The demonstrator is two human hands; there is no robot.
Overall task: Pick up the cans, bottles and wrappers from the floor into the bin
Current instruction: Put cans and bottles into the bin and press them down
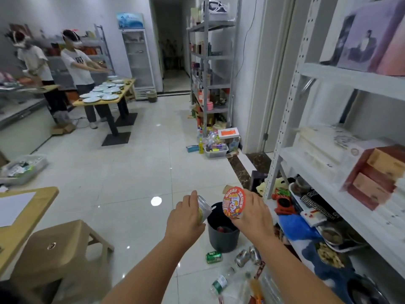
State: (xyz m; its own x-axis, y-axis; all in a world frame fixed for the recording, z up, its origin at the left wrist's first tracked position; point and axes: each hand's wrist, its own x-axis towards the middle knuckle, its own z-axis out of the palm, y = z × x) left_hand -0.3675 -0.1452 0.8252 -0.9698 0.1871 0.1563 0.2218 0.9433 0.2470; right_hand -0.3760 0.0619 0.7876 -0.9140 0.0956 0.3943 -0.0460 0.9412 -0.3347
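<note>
Floor [131, 172]: glossy white tile, w/ a lamp glare spot [156, 201] seen near centre. Walls [54, 14] are painted white. A dark corridor [173, 40] is seen at 12 o'clock, a glass-door fridge [138, 60] at 11. A grey metal rack [210, 62], well stocked, is set at 1; white shelving [328, 150] w/ boxes [372, 185] at 3. A wooden table [122, 93] w/ plates [103, 93] is placed at 10, 2 persons [79, 69] beside it. A tan stool [65, 249] is seen at 7.

Bin [221, 240] on floor [131, 183], cans [214, 257] before it, shelf [328, 163] right, stool [63, 249] left
</note>
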